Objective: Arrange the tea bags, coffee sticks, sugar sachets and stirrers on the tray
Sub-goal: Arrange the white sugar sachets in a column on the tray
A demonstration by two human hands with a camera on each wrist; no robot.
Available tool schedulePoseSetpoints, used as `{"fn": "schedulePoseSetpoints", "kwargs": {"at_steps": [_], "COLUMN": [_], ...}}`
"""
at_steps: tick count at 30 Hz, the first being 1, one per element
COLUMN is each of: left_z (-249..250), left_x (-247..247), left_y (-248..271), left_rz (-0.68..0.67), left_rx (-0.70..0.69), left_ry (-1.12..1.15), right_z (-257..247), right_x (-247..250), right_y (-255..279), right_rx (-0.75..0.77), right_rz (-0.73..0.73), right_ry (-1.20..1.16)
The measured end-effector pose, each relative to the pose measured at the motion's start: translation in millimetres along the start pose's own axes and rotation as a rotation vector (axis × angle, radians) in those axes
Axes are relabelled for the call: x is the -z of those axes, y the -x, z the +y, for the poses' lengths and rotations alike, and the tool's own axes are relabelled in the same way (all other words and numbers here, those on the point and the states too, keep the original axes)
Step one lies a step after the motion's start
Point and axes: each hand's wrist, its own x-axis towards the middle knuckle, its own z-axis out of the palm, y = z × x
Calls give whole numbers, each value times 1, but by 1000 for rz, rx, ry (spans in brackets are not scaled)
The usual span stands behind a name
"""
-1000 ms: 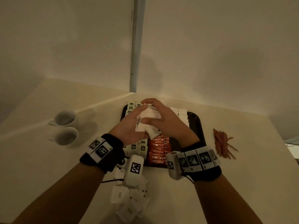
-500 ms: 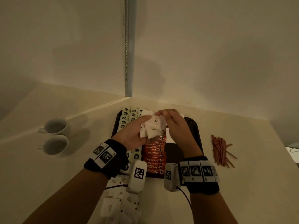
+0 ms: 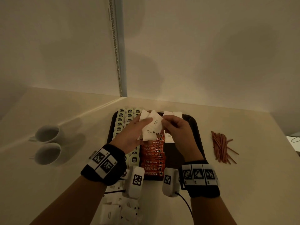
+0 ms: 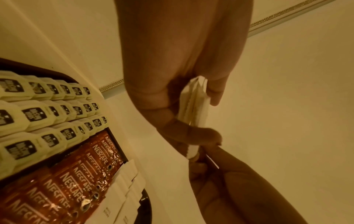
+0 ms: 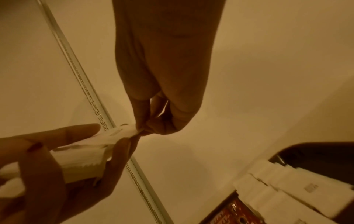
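While held above the tray (image 3: 197,127), left hand (image 3: 129,135) grips a fanned bundle of sugar sachets (image 3: 151,127), several, exact count unclear; white paper, serrated edges, "WHITE SUGAR" printed in black. Right hand (image 3: 177,130), fingers curled, pinches the edge of the topmost sachet in that bundle. Below, on the dark tray: three columns of pale tea bags (image 3: 121,120) with black labels at left, one column of orange Nescafe coffee sticks (image 3: 152,158) in the middle, white sachets laid at right. Off the tray, on the tabletop (image 3: 243,184): pile of reddish stirrers (image 3: 220,146) at right, two white cups (image 3: 47,143) at left, loose sachets (image 3: 118,211) near the wrists.
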Motion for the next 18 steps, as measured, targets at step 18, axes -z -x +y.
{"fn": "schedulePoseSetpoints", "kwargs": {"at_steps": [18], "left_z": [-9], "left_x": [22], "left_y": [-12], "left_rz": [67], "left_rx": [-48], "left_ry": [-59], "right_z": [53], "right_x": [41], "right_y": [-16], "right_rx": [-230], "right_rz": [172], "right_ry": [-309]}}
